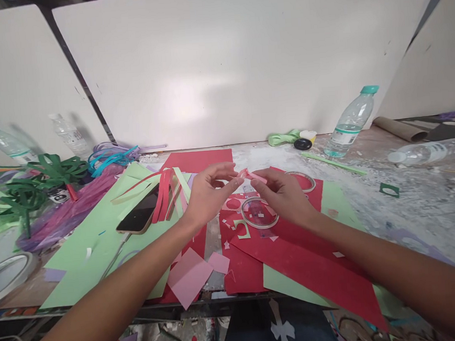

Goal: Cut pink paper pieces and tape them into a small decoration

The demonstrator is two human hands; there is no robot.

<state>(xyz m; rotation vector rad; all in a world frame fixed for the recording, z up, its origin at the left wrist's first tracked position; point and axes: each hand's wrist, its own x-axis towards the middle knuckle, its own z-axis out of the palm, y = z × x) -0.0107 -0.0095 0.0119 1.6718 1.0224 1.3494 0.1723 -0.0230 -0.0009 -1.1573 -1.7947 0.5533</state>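
Observation:
Both hands meet over the middle of the table, pinching a small pink paper piece (258, 176) between them. My left hand (209, 190) grips its left end with thumb and fingers; my right hand (282, 192) closes on the rolled or folded right end. Below them, a tape roll (259, 213) lies on red paper (251, 268) among small paper scraps, and a second tape roll (309, 181) is partly behind my right hand. Left of my left hand, red paper strips (165, 194) lie across a phone (138, 214). Pink paper squares (191, 278) rest near the front edge.
Light green sheets (80, 255) spread at left, beside dark green fringed paper (60, 170) and purple plastic wrap (73, 209). A water bottle (352, 124) stands at right; another bottle (434, 151) lies down. A large tape roll (29, 266) is far left. White panels (242, 59) rise behind.

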